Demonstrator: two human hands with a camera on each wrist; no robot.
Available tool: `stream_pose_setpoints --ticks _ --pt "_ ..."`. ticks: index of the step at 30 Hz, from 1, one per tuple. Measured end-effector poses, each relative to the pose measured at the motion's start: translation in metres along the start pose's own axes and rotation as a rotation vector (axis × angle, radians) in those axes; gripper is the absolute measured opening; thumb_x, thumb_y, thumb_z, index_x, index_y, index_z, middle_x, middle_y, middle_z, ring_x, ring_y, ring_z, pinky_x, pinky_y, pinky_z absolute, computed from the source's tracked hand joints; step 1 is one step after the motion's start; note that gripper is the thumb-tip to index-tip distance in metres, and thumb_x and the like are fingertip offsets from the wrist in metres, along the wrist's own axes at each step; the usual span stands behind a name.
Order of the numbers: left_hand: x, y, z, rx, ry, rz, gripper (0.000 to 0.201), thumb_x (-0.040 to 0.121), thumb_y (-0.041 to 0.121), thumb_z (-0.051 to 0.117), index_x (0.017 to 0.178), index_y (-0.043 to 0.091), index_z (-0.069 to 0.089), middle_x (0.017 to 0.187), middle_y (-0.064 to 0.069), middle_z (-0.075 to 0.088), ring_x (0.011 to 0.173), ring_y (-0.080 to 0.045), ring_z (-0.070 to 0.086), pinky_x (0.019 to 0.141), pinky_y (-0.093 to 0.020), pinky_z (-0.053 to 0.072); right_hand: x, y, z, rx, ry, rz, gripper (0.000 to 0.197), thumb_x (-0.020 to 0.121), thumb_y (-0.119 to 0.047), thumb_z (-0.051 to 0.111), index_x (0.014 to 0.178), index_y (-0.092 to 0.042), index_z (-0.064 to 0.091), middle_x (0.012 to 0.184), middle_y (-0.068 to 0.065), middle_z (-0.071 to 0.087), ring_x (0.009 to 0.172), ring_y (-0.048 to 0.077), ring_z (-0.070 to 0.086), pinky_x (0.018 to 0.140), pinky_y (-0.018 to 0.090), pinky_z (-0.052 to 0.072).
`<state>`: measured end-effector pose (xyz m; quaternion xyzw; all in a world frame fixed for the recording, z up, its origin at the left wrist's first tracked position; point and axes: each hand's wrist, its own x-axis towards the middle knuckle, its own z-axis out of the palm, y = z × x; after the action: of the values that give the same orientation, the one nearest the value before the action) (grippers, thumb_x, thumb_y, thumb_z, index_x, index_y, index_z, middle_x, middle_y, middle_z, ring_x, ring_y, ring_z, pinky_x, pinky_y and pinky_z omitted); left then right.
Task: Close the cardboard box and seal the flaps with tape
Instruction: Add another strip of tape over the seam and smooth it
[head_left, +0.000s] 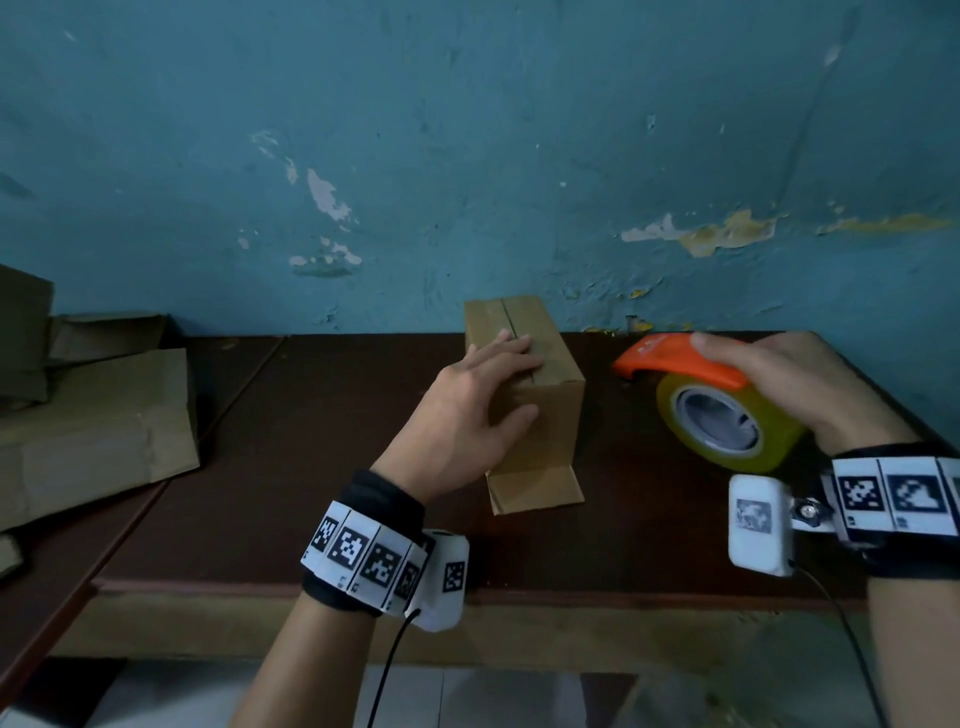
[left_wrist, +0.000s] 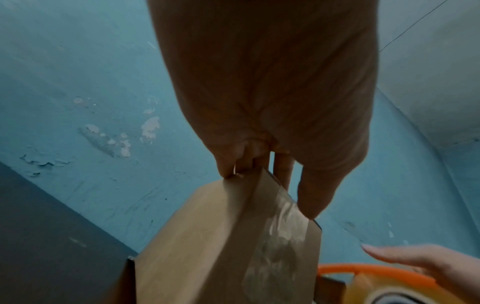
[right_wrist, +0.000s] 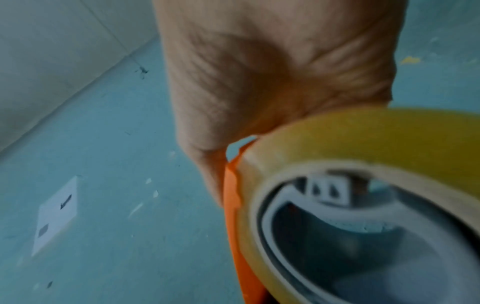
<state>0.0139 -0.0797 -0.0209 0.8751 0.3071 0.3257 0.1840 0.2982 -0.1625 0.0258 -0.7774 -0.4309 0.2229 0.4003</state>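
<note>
Box (head_left: 556, 415): showing plain tan-brown.
Dispenser (head_left: 670, 358): showing bright orange.
Tape (head_left: 782, 441): showing translucent yellow around a grey core.
Table (head_left: 311, 441): showing dark reddish brown.
Wall (head_left: 467, 156): showing teal-blue, peeling in white and yellow patches.
Wristbands (head_left: 363, 551): showing white tiles carrying black square-code patterns.
Cardboard (head_left: 93, 421) past the table's left edge: showing dull brown.

I see the box (head_left: 556, 426) on the table (head_left: 311, 441), far middle, tape (head_left: 727, 415) right of it, cardboard sheets (head_left: 93, 431) left.

Packing room; peeling wall (head_left: 467, 156); flattened cardboard (head_left: 93, 421)
</note>
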Motion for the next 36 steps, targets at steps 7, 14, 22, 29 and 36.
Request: stream_pose_setpoints --ticks 7,14,22,29,36 --pt "0.001 -0.010 0.003 0.037 -0.026 0.006 0.046 0.100 -0.005 0.048 0.141 0.014 0.052 0.161 0.000 0.041 0.159 -0.017 0.014 0.130 -0.046 0.012 0.003 0.000 -0.012 0.459 0.080 -0.179 0.071 0.069 -0.048 0.080 0.101 0.014 0.069 0.097 0.038 0.070 0.088 0.056 0.069 0.092 0.063 0.052" --pt "0.000 0.002 -0.008 -0.149 0.100 -0.059 0.045 0.100 0.011 0.061 0.144 0.018 0.053 0.159 0.002 0.045 0.156 -0.010 0.021 0.124 -0.045 0.031 -0.010 -0.010 -0.013 0.613 -0.137 -0.416 0.035 0.094 -0.019 0.055 0.070 -0.015 0.081 0.069 0.006 0.076 0.062 0.021 0.073 0.068 0.026 0.059" --pt "0.003 0.043 -0.030 -0.966 0.142 -0.270 0.047 0.107 0.037 0.045 0.122 -0.003 0.065 0.117 -0.023 0.073 0.102 -0.037 0.075 0.094 -0.047 0.060 -0.029 -0.032 0.001 0.714 -0.320 -0.549 0.031 0.085 -0.018 0.055 0.091 0.004 0.075 0.073 0.015 0.074 0.062 0.029 0.069 0.064 0.027 0.055" --pt "0.000 0.039 -0.032 -1.126 0.088 -0.246 0.052 0.094 0.040 0.053 0.105 -0.008 0.070 0.092 -0.030 0.074 0.081 -0.026 0.077 0.075 -0.028 0.064 -0.033 -0.043 0.016 0.777 -0.431 -0.622 0.066 0.077 -0.033 0.068 0.102 0.027 0.055 0.084 0.051 0.053 0.065 0.045 0.059 0.065 0.035 0.050" --pt "-0.003 0.033 -0.035 -1.220 0.073 -0.244 0.038 0.093 0.020 0.058 0.110 -0.013 0.062 0.082 -0.021 0.074 0.074 -0.023 0.075 0.069 -0.024 0.063 -0.034 -0.046 0.024 0.712 -0.466 -0.630 0.044 0.078 -0.022 0.067 0.088 0.020 0.058 0.069 0.024 0.062 0.058 0.029 0.061 0.056 0.026 0.050"
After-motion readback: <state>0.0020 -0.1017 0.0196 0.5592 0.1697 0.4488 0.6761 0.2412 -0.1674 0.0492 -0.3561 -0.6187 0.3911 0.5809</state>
